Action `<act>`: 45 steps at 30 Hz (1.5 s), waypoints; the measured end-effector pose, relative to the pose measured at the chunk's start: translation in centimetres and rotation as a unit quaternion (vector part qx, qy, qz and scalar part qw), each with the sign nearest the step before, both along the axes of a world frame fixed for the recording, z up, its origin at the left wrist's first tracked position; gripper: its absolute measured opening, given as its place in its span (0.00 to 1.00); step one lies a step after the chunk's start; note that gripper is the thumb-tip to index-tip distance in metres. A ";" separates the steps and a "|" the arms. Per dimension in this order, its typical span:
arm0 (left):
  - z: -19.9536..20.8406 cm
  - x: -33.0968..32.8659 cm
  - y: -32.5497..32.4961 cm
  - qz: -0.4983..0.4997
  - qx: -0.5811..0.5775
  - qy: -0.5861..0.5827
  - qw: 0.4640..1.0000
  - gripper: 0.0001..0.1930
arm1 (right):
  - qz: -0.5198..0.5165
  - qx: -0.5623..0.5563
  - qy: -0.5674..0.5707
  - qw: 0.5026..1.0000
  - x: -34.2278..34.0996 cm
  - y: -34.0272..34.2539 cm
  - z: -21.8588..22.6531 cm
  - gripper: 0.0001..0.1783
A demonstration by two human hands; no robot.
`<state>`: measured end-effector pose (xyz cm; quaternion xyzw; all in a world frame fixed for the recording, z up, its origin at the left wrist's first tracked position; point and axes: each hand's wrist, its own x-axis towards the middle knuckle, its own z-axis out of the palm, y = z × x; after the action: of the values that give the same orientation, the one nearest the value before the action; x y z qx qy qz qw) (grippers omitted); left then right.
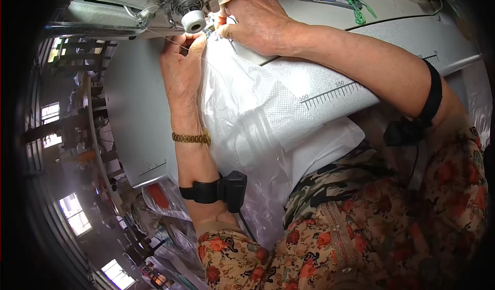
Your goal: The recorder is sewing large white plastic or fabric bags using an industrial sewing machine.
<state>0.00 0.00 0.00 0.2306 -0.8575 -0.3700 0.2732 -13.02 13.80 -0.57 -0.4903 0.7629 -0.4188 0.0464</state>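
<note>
A sewing machine with a round white knob and a coiled spring stands at the top of the head view. Beneath it lies a thin, translucent white sheet, spread over the table and hanging off its front edge. Just below the knob, my left hand is closed, thumb and fingers pinching the upper left edge of the sheet. To the right of the needle area, my right hand is closed too, its thumb and forefinger pressed together. What those fingertips hold is hidden. A fine loose thread runs down past my left thumb.
Dark thread snips with a green cord lie on the machine bed at the upper right. A printed ruler scale runs along the grey table. Clear plastic hangs below the left table edge. Windows and racks show at far left.
</note>
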 end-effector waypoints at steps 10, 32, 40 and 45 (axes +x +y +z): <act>0.1 -0.1 0.5 0.007 0.015 0.010 1.000 0.08 | -0.004 0.003 0.013 1.000 0.2 0.0 -0.1 0.08; 0.4 0.1 0.5 0.025 0.005 -0.023 0.999 0.07 | 0.004 0.016 0.015 1.000 0.1 -0.3 -0.2 0.09; 0.3 -0.1 0.7 0.019 -0.015 -0.020 1.000 0.09 | -0.003 0.009 0.028 1.000 0.1 -0.3 -0.5 0.09; 0.4 -0.1 1.0 0.023 -0.006 -0.022 0.999 0.11 | -0.007 0.019 0.027 0.999 0.2 -0.3 -0.4 0.09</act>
<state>-0.09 0.98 0.38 0.2572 -0.8599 -0.3532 0.2641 -12.79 13.51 -0.97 -0.4951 0.7752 -0.3910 0.0325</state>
